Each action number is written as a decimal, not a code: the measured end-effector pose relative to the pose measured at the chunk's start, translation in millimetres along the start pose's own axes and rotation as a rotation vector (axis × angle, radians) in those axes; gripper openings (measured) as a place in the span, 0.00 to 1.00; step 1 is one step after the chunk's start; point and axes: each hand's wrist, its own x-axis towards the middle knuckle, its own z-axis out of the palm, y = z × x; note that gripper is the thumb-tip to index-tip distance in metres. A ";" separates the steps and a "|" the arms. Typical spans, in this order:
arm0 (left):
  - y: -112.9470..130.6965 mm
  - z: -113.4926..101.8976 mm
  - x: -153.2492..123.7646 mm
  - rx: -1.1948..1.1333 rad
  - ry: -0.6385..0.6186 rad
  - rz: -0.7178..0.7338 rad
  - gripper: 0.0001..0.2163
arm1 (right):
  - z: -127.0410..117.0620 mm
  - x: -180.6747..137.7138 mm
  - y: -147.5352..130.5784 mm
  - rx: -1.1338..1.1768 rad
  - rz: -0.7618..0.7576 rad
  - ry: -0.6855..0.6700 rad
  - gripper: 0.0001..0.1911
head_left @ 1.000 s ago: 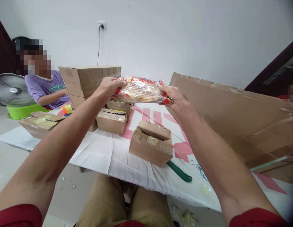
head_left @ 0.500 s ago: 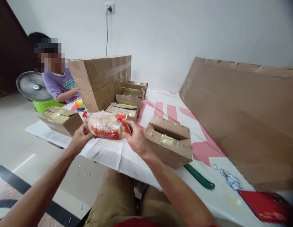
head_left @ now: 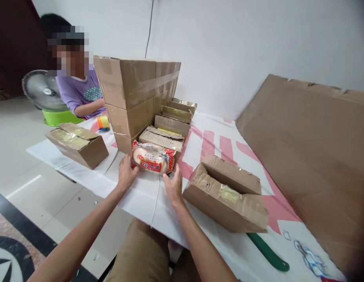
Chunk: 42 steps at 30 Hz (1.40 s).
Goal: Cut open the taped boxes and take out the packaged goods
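Observation:
Between my two hands is a clear plastic food packet (head_left: 152, 158) with red printed ends and pale rounded pieces inside. Its printed front faces me, just before the row of cardboard boxes. My left hand (head_left: 127, 171) grips the packet's left end. At the lower right end, my right hand (head_left: 173, 183) holds it with thumb and fingers. Whether the packet's underside touches the cloth-covered table (head_left: 141, 197) is hard to see. An open-topped cardboard box (head_left: 226, 207) stands to the right of my right hand.
Taped cartons (head_left: 137, 86) are stacked behind the packet, beside several smaller boxes (head_left: 173, 123). A closed box (head_left: 78, 145) and tape rolls (head_left: 103, 123) lie left. A green-handled tool (head_left: 270, 252) pokes from under the right box. Another person (head_left: 79, 92) sits beyond, near a fan (head_left: 42, 91).
My hands have carried the packet forward and lower, closer to the box row, and it sits more level with its front turned up. The view has shifted.

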 end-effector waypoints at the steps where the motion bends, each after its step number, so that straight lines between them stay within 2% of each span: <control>1: -3.5 0.5 -11.9 0.045 0.031 0.056 0.35 | -2.0 -10.3 6.6 -0.020 -0.017 0.002 0.35; 3: -6.7 3.8 -34.3 0.157 0.065 0.221 0.38 | -5.8 -28.9 19.0 -0.066 -0.057 -0.012 0.33; 5: -3.7 12.9 -48.7 0.255 0.048 0.402 0.39 | -8.2 -41.8 29.0 -0.095 -0.085 -0.038 0.33; 8: 9.1 37.6 -50.4 0.331 -0.019 0.512 0.36 | -8.9 -50.0 37.7 -0.086 -0.113 -0.086 0.32; 13: 29.6 79.4 -30.9 0.453 -0.004 0.415 0.33 | -6.8 -51.2 42.8 -0.046 -0.157 -0.109 0.34; 18: 41.7 102.2 -11.3 0.498 0.013 0.394 0.34 | -4.0 -51.8 47.1 -0.014 -0.148 -0.096 0.33; 23: 55.3 124.4 22.9 0.498 -0.009 0.385 0.33 | -3.3 -54.3 49.2 0.004 -0.121 -0.100 0.34; 27: 68.2 149.2 51.2 0.512 -0.022 0.356 0.34 | -2.1 -58.0 50.9 -0.017 -0.108 -0.105 0.36; 32: 82.0 177.8 73.3 0.570 -0.026 0.311 0.35 | -0.2 -63.2 55.3 -0.050 -0.121 -0.113 0.35; 36: 95.7 175.5 81.9 0.571 -0.120 0.289 0.37 | -1.5 -59.6 54.0 -0.077 -0.139 -0.124 0.34; 39: 106.9 154.3 77.9 0.574 -0.199 0.294 0.37 | -4.6 -54.4 39.2 -0.127 -0.149 -0.171 0.31; 42: 111.4 124.2 61.1 0.495 -0.168 0.394 0.36 | -18.7 -55.9 9.8 -0.175 -0.187 -0.253 0.23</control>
